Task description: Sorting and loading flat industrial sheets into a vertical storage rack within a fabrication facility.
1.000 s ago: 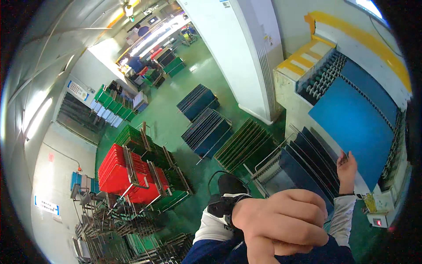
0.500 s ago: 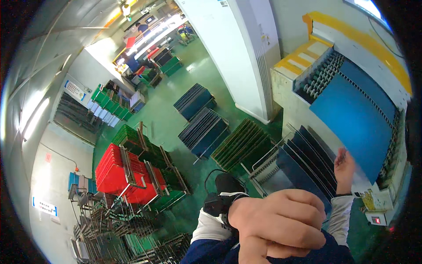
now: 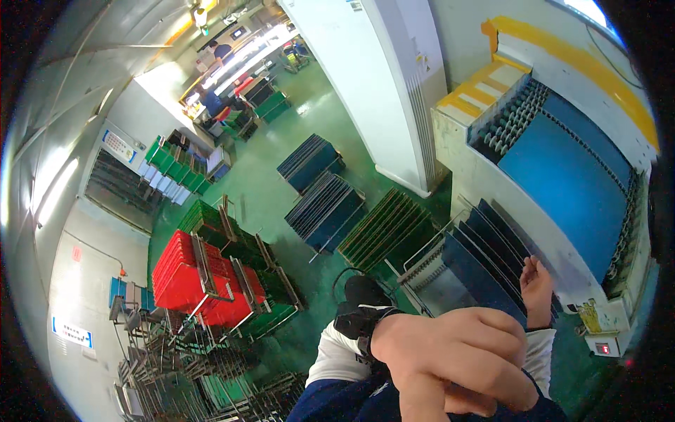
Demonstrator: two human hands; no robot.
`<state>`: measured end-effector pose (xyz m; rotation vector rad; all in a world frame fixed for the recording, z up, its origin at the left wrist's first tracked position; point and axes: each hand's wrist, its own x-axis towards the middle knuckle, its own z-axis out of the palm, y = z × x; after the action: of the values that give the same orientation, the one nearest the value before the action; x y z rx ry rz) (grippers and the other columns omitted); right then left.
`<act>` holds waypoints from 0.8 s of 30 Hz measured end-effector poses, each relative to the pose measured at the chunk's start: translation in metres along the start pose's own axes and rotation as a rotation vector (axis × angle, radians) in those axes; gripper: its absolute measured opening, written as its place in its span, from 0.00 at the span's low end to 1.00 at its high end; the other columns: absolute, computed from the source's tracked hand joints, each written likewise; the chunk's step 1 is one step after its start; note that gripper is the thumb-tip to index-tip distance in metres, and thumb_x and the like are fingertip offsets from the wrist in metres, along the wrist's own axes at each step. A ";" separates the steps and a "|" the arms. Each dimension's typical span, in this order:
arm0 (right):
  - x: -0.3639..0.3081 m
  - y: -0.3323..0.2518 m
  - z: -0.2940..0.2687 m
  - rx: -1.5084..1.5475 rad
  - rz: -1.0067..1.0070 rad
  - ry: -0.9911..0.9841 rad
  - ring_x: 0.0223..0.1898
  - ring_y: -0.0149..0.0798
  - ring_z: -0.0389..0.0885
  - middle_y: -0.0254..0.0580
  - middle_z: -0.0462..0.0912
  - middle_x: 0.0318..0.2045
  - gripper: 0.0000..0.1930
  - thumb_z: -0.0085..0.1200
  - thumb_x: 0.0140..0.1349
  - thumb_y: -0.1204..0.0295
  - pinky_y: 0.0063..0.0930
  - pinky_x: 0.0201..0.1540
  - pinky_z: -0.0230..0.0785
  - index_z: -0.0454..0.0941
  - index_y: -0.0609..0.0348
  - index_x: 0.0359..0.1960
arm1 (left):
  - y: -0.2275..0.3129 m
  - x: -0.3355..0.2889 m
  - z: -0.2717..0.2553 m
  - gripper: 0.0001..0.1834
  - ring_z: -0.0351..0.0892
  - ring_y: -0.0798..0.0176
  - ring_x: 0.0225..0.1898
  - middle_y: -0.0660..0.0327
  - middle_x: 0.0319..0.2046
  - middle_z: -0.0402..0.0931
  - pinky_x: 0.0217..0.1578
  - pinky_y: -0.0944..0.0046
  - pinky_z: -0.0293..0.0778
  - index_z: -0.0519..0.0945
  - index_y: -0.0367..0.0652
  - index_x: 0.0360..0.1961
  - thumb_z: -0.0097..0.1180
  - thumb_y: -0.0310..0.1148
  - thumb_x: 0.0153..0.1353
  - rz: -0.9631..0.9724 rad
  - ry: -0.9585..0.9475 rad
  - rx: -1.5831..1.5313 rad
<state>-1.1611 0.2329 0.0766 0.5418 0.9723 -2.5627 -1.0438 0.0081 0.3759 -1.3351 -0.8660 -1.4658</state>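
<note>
My left hand (image 3: pixel 460 355), a dark band on its wrist, is held large and close at the lower middle. Its fingers are curled in; whatever they may hold is hidden. To its right my right hand (image 3: pixel 537 287) is beside the upper edges of dark blue panels (image 3: pixel 485 264), its fingers loosely bent and nothing visible in them. Those panels stand tilted in a metal rack (image 3: pixel 422 278). Beyond the right hand, a flat blue panel (image 3: pixel 562 186) lies on the rollers (image 3: pixel 510 123) of a pale machine (image 3: pixel 485 179).
Racks of green-edged panels (image 3: pixel 390 228) and dark panels (image 3: pixel 325 211) stand on the green floor. At left are red panels (image 3: pixel 190 271) in racks and many bare metal frames (image 3: pixel 190 359). A white column (image 3: pixel 373 84) rises ahead. People work at a lit bench (image 3: pixel 246 60) far off.
My right hand has moved down and left from the flat blue panel's edge to the racked panels. That panel sits farther in on the rollers. My left hand has shifted slightly right.
</note>
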 end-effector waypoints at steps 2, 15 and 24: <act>-0.001 0.010 -0.003 -0.057 0.006 0.010 0.31 0.30 0.77 0.36 0.81 0.37 0.11 0.49 0.63 0.65 0.22 0.33 0.71 0.75 0.57 0.43 | 0.019 0.008 -0.020 0.27 0.74 0.53 0.23 0.47 0.34 0.78 0.27 0.54 0.72 0.57 0.66 0.62 0.39 0.26 0.65 -0.266 -0.194 -0.081; -0.033 0.034 0.023 -0.664 -0.205 0.075 0.26 0.29 0.78 0.36 0.81 0.32 0.08 0.47 0.64 0.69 0.21 0.28 0.69 0.78 0.58 0.36 | 0.022 0.008 -0.027 0.12 0.75 0.46 0.28 0.44 0.33 0.76 0.32 0.47 0.72 0.60 0.56 0.49 0.31 0.29 0.68 -0.461 -0.387 -0.134; -0.026 0.041 0.006 -0.895 -0.306 0.076 0.26 0.26 0.77 0.34 0.80 0.31 0.08 0.49 0.62 0.71 0.18 0.27 0.68 0.78 0.60 0.36 | 0.019 0.004 -0.018 0.24 0.75 0.51 0.25 0.46 0.32 0.77 0.29 0.51 0.72 0.56 0.64 0.62 0.35 0.28 0.67 -0.352 -0.244 -0.124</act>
<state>-1.1216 0.2042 0.0700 0.2314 2.1660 -2.0050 -1.0309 -0.0152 0.3749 -1.5317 -1.2346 -1.6678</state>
